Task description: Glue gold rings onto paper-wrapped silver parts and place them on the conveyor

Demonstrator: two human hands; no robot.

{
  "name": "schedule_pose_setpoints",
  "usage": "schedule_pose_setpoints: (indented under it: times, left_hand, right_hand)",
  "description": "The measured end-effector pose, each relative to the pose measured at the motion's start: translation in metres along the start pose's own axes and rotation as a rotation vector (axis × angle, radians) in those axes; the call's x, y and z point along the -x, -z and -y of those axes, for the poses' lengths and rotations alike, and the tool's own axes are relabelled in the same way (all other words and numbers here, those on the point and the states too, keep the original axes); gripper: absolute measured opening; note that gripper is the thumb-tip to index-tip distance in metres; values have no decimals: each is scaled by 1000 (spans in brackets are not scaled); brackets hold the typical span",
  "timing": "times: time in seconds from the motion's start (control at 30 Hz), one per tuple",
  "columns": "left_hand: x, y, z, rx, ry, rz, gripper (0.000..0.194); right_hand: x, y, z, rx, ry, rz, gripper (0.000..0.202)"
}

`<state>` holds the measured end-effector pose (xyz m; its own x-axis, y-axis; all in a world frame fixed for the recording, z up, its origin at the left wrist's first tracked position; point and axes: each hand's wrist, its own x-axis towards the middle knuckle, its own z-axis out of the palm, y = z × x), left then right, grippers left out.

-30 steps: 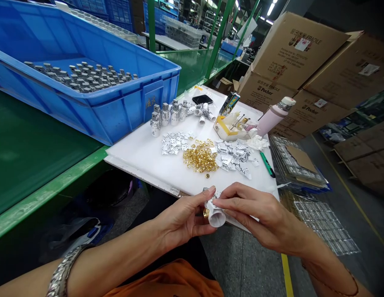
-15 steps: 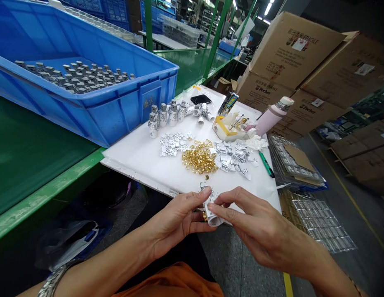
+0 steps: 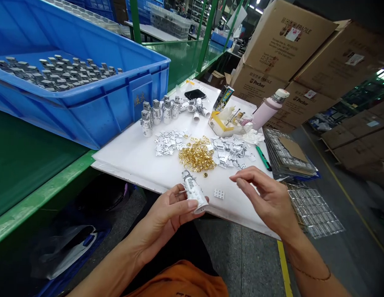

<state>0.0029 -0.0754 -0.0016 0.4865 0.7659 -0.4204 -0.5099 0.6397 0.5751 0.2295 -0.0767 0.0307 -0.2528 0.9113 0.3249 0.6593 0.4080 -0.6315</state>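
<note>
My left hand (image 3: pixel 171 212) reaches in from the lower left with the palm turned inward. My thumb lies along the near side of a white part (image 3: pixel 194 194) and my fingers curl behind and under it, so the part is pinched between them. I hold it at the near edge of the table (image 3: pixel 130 161), tilted, its narrow grey top leaning up and to the left, its wider tube end pointing down and to the right. Its pale sides carry grey marks.

My right hand (image 3: pixel 267 200) is well apart from the part, over the right side of the table. The wrist is bent, the fingers are loosely curled and free, and the thumb tip sits just below the forefinger tip; whether those two touch I can't tell.

Between my hands lies a small, flat, white plate (image 3: pixel 219 194) with rows of grey spots. Beyond it is a heap of shiny gold rings (image 3: pixel 196 156), with a round gold piece (image 3: pixel 205 175) just in front. Loose piles of thin white plates flank the rings, a left pile (image 3: pixel 168 143) and a right pile (image 3: pixel 230 152). Farther back, similar parts (image 3: pixel 147 123) stand upright near a ribbed blue plastic bin (image 3: pixel 151 93) of blocky grey pieces (image 3: pixel 64 72).
</note>
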Motion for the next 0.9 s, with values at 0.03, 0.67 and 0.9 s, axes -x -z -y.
schedule_pose_setpoints:
  times: [0.03, 0.67, 0.9]
  left_hand:
    - [1, 2, -2, 9, -6, -23, 37]
    - [4, 7, 1, 16, 11, 14, 36]
    - [5, 6, 4, 31, 17, 10, 35]
  right_hand:
    - [4, -5, -10, 57, -27, -23, 13]
    - [17, -31, -46, 182, 39, 173, 7]
    - [18, -30, -39, 230, 66, 181, 20]
